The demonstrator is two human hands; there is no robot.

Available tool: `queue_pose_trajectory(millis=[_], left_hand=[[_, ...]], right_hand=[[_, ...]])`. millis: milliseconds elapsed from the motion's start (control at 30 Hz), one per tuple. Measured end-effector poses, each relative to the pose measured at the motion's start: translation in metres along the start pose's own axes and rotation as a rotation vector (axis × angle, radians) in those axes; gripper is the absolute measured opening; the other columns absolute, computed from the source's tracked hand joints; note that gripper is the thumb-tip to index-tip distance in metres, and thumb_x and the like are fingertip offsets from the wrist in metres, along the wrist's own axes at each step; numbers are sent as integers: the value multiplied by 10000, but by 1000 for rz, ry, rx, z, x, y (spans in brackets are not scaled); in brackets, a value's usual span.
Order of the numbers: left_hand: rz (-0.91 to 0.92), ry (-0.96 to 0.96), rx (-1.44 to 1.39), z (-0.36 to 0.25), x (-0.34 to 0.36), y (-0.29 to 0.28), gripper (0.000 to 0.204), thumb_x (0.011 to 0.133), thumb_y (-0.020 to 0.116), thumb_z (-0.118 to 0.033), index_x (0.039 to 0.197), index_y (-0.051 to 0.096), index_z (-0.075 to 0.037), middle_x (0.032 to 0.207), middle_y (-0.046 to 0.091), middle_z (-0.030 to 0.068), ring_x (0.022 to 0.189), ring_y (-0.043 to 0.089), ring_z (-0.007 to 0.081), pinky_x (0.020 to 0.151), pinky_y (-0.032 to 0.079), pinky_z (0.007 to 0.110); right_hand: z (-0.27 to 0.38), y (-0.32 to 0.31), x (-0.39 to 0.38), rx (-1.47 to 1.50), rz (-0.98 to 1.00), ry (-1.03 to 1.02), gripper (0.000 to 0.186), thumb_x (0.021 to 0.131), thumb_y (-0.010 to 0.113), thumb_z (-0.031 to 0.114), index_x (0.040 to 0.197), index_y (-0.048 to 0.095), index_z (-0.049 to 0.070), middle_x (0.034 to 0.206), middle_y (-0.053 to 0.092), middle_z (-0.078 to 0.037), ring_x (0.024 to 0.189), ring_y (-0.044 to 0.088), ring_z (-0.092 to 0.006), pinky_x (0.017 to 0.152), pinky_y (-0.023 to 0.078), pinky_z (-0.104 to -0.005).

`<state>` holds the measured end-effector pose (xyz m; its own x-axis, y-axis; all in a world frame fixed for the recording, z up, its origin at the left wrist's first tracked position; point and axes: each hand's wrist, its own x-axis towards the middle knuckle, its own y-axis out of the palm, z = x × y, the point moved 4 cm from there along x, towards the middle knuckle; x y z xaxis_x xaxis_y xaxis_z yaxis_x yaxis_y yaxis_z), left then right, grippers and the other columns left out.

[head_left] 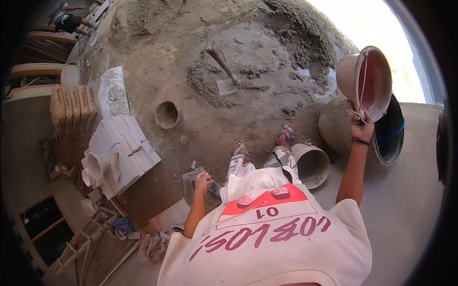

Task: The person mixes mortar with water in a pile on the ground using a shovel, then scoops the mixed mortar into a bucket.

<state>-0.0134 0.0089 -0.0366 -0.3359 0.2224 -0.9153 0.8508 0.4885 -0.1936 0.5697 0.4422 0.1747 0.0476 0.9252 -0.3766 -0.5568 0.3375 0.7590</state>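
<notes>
My right hand point(361, 126) grips a pale bucket point(347, 74) with a reddish inside by its lower rim and rope handle. The bucket is tilted, raised beside a large dark-lined barrel point(389, 138). My left hand point(202, 180) hangs low at my left, empty, fingers loosely bent and apart, above a grey object point(187, 188) that I cannot make out. Another grey bucket point(310, 167) lies by my right foot. Ahead, a long-handled tool point(224, 71) with a flat blade rests on wet grey mortar point(267, 52).
A small bucket point(167, 114), stacked paper sacks point(71, 107), a white sack point(112, 90) and white blocks point(124, 148) with containers and a trowel are at left. Wooden frames point(78, 248) lie lower left. A co-worker point(69, 21) is at the far upper left.
</notes>
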Motion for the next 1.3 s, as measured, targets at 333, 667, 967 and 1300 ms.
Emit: queue_pose_trajectory(millis=[333,667,967,1300], left_hand=[[-253,-81,-174,81,-20,-193,333,900,499,-299,1178,465,-118,1005,602,81,743,620,215,627,465,373],[-62,-58,-102,79,-30,-102,319,892,525,-262,1166,478,-107,981,606,80,703,623,195,607,473,332],[-54,18,11,27,-33,-86,371,896,516,-250,1220,448,-82,1026,589,98,735,615,200,663,479,335],[-12,72,153,-31,-25,-56,437,910,491,-277,1279,399,-63,1120,562,146,835,620,265,794,458,418]], right_hand=[[-193,1,-49,-110,-316,297,225,844,474,91,1038,476,-26,1051,590,-261,842,635,-323,485,515,-284],[-230,-55,-74,-322,-531,214,69,778,572,87,817,515,87,735,570,-39,604,551,-174,447,451,-295],[-194,-97,-93,-288,-579,192,95,780,581,89,855,522,94,773,603,-57,618,586,-202,436,460,-321],[-132,-147,-125,-288,-815,32,145,748,603,102,861,517,72,777,567,-58,617,577,-190,417,495,-294]])
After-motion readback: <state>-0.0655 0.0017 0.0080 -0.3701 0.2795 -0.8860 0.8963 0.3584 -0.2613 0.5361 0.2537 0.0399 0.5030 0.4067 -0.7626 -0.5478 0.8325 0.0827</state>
